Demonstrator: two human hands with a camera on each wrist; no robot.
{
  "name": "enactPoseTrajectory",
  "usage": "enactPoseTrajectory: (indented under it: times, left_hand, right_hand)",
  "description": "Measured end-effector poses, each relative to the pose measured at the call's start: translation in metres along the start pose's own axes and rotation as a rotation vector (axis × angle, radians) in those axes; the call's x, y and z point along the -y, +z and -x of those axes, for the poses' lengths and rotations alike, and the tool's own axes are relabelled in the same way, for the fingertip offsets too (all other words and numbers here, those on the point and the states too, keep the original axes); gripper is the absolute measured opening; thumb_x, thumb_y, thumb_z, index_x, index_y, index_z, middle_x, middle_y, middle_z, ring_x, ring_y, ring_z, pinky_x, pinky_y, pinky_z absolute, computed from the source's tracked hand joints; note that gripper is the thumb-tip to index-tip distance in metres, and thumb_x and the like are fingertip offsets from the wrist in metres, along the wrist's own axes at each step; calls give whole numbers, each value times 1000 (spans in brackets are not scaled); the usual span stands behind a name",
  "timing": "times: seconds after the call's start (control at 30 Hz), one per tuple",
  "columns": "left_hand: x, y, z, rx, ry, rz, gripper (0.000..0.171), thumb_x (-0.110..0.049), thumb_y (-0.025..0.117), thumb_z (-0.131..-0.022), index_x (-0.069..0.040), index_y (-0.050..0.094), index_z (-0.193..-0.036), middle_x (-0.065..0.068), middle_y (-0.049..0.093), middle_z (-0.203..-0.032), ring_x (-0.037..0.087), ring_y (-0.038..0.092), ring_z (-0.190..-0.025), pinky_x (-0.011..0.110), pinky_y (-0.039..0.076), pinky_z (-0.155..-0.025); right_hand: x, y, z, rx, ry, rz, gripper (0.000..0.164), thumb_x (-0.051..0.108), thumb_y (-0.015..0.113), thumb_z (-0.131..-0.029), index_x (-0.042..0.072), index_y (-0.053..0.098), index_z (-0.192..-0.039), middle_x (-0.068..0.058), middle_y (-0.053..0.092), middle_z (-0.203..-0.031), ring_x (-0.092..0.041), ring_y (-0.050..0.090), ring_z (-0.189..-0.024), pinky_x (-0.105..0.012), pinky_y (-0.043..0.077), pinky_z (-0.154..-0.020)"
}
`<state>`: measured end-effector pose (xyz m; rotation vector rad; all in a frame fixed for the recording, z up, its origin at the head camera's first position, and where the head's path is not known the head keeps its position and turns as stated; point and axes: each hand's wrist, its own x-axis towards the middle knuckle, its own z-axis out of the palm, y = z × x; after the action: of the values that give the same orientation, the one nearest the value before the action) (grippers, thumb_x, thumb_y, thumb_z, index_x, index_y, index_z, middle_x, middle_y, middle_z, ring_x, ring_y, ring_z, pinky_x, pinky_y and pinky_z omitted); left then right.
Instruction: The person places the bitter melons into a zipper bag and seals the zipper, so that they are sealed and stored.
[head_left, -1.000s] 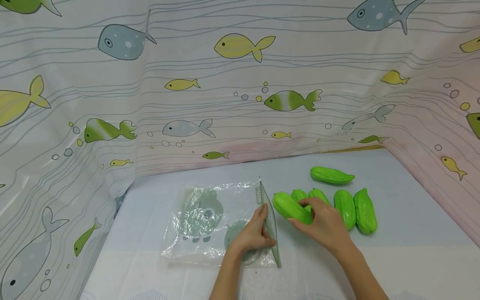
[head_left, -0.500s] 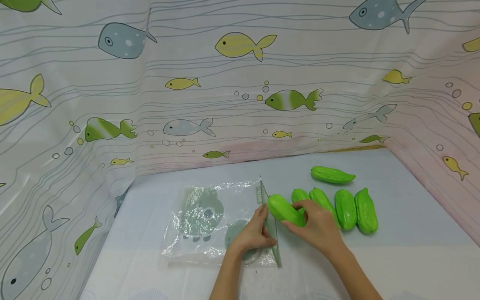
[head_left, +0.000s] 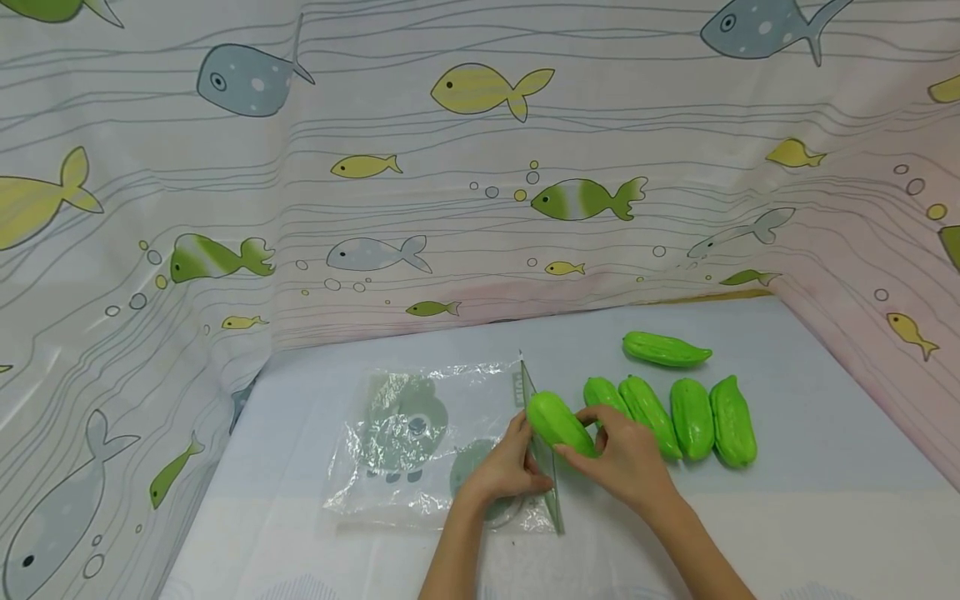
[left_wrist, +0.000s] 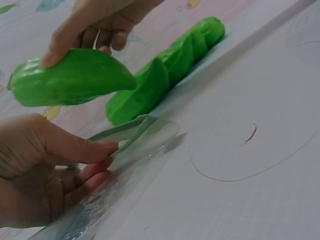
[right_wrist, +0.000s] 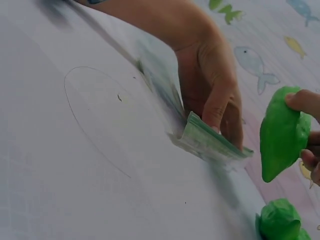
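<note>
A clear zip bag (head_left: 408,492) with green cartoon prints lies flat on the table, its green zip edge facing right. My left hand (head_left: 506,471) pinches that zip edge between thumb and fingers; in the left wrist view the bag's mouth (left_wrist: 142,131) is lifted and slightly parted. With thumb and fingers, my right hand (head_left: 626,458) grips a bright green cucumber-shaped vegetable (head_left: 553,419). It is tilted, and its far end overlaps the zip edge in the head view. The left wrist view shows this vegetable (left_wrist: 70,80) raised above the bag mouth.
Several more green vegetables (head_left: 692,419) lie in a row to the right of my right hand. Another one (head_left: 666,349) lies sideways behind them. A fish-printed curtain (head_left: 465,208) stands round the back and sides of the pale table (head_left: 825,517).
My right hand has carried the green vegetable leftward, from in front of the row to the bag's zip edge. The left hand keeps its hold on the bag.
</note>
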<state>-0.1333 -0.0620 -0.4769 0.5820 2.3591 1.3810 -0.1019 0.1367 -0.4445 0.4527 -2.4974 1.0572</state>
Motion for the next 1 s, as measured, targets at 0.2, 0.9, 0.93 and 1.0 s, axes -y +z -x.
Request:
enactPoseTrajectory:
  times: [0.2, 0.9, 0.93, 1.0]
  left_hand:
    - [-1, -1, 1, -2, 9, -2, 101, 6, 81, -66, -12, 30, -151, 9, 21, -154, 8, 53, -69, 23, 50, -63]
    - [0, 4, -1, -15, 51, 54, 91, 6, 84, -59, -6, 33, -134, -1, 57, -102, 11, 56, -94, 29, 42, -94]
    - [-1, 4, -1, -13, 52, 48, 92, 5, 85, -60, -6, 33, -135, -1, 57, -105, 11, 56, -96, 29, 42, -95]
    - [-1, 3, -1, -13, 60, 11, 95, 2, 86, -60, -5, 34, -139, 3, 54, -121, 15, 55, -107, 31, 40, -100]
  right_hand:
    - [9, 7, 0, 34, 173, -138, 39, 26, 86, -72, 8, 66, -99, 5, 64, -76, -2, 50, -55, -23, 40, -45]
    - [16, 25, 6, 9, 240, -199, 39, 22, 86, -71, 10, 62, -99, 1, 68, -86, -3, 56, -60, -22, 46, -50]
    - [16, 25, 6, 11, 245, -184, 39, 23, 86, -71, 9, 62, -98, 0, 67, -85, -3, 55, -59, -23, 45, -49]
    - [15, 25, 6, 17, 267, -146, 41, 26, 86, -71, 8, 61, -99, 0, 66, -83, -4, 53, -58, -23, 43, -49]
